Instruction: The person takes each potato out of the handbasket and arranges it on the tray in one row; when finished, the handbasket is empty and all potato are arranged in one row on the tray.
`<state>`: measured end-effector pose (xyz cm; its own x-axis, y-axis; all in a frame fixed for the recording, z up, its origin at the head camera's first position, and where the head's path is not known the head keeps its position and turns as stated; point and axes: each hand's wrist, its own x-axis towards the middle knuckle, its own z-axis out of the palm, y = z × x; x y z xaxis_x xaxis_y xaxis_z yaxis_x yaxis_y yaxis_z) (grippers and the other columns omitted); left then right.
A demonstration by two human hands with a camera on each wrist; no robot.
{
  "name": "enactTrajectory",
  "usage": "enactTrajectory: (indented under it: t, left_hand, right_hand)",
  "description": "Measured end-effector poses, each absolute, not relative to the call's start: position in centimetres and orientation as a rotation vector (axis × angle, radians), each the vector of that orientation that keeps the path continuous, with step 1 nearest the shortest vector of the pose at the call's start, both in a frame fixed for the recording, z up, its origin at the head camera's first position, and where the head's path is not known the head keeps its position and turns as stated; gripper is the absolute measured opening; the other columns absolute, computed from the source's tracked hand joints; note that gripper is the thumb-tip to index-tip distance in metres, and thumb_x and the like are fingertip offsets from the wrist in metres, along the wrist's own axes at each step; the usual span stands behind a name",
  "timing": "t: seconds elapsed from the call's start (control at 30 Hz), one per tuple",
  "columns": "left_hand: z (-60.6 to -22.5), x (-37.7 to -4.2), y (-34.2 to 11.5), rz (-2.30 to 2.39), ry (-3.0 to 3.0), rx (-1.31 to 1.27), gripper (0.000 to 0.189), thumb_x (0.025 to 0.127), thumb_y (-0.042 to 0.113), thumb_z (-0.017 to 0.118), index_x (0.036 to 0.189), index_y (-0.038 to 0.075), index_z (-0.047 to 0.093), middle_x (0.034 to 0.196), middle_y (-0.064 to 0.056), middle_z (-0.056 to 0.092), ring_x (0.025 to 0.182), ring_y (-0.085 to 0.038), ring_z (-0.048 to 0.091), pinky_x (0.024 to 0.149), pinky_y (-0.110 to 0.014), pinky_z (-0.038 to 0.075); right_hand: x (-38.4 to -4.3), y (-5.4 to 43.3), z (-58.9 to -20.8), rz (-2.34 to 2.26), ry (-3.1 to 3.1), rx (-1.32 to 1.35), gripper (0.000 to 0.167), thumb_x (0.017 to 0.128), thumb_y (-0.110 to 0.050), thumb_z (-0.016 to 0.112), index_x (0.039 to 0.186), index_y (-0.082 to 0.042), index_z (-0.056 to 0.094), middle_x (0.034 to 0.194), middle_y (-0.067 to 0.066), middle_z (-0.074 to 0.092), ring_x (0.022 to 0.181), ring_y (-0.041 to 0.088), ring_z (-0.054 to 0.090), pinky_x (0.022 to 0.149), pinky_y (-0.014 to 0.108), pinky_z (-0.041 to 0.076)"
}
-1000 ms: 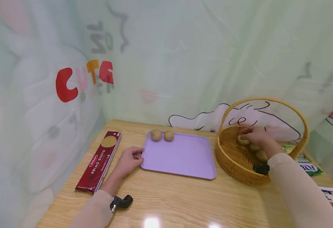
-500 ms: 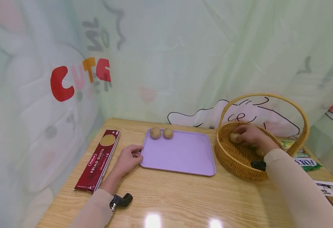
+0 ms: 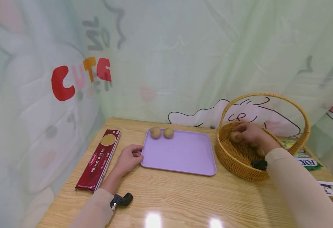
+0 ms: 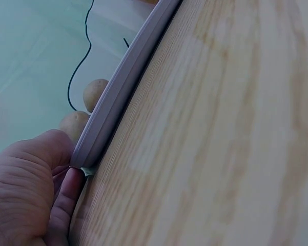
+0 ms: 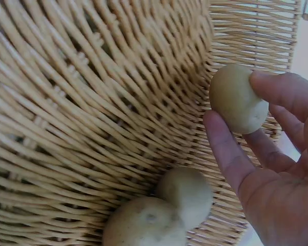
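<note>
In the basket, my right hand pinches a potato between thumb and fingers. Below it in the right wrist view, two more potatoes lie against the woven wicker. My left hand is at the left edge of the lilac tray, gripping its rim with thumb and fingers; the left wrist view shows the thumb beside the rim and a finger low at the corner. Two potatoes sit side by side in the tray's far left corner.
A red spaghetti packet lies left of the left hand. The basket's tall handle arches over the right hand. Behind the basket's right side lie a green packet and a printed packet. A patterned curtain hangs behind the table.
My right hand has shifted a little left inside the basket with the potato, then held nearly still over the last half second. The left hand stays at the tray's edge.
</note>
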<state>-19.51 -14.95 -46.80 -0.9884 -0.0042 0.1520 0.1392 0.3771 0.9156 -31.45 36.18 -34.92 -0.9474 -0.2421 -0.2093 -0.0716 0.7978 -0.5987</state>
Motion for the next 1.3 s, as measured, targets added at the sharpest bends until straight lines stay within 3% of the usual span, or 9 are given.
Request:
enactTrajectory:
  t: [0.4,0.67,0.9,1.13,1.3]
  left_hand:
    - [-46.6,-19.4,-15.0,-1.682,-2.479,-0.165,0.038,0.080,-0.001,0.072,0.118,0.002,0.067,0.100,-0.006,0.065,0.086,-0.017,0.062,0.074,-0.026,0.054]
    - [-46.7,-19.4,-15.1,-1.678,-2.494,-0.155,0.039,0.081,0.001,0.073,0.119,0.004,0.067,0.101,-0.006,0.064,0.087,-0.018,0.061,0.075,-0.026,0.054]
    - [-46.8,-19.3,-15.0,-1.664,-2.508,-0.152,0.039,0.081,0.002,0.073,0.119,0.004,0.067,0.102,-0.006,0.064,0.087,-0.018,0.062,0.076,-0.027,0.054]
    - [-46.6,-19.1,-15.0,-1.650,-2.505,-0.162,0.040,0.081,0.002,0.073,0.120,0.003,0.067,0.104,-0.007,0.065,0.088,-0.017,0.062,0.077,-0.027,0.053]
    - [-46.6,-19.0,-14.9,-1.638,-2.519,-0.147,0.039,0.082,0.003,0.073,0.120,0.005,0.067,0.104,-0.007,0.065,0.088,-0.018,0.061,0.077,-0.027,0.053]
  right_hand:
    - [-29.7,34.8,-32.1,-0.998,2.758,-0.303,0.045,0.090,-0.009,0.063,0.131,0.007,0.052,0.127,0.030,0.051,0.090,0.024,0.064,0.074,0.039,0.056]
    - [-28.2,34.3,-30.8,-0.953,2.823,-0.339,0.044,0.090,-0.011,0.064,0.131,0.001,0.056,0.128,0.026,0.052,0.085,0.022,0.059,0.070,0.033,0.053]
    - [-26.4,34.2,-30.0,-0.955,2.826,-0.344,0.041,0.092,-0.013,0.065,0.131,-0.002,0.057,0.133,0.023,0.051,0.094,0.026,0.064,0.075,0.033,0.053]
    - [-24.8,33.3,-29.0,-0.947,2.879,-0.409,0.044,0.092,-0.022,0.067,0.132,-0.007,0.058,0.134,0.019,0.053,0.110,0.032,0.054,0.082,0.035,0.048]
    - [-23.8,32.4,-28.3,-0.951,2.887,-0.412,0.045,0.092,-0.025,0.067,0.132,-0.007,0.058,0.130,0.018,0.054,0.111,0.032,0.053,0.084,0.037,0.047]
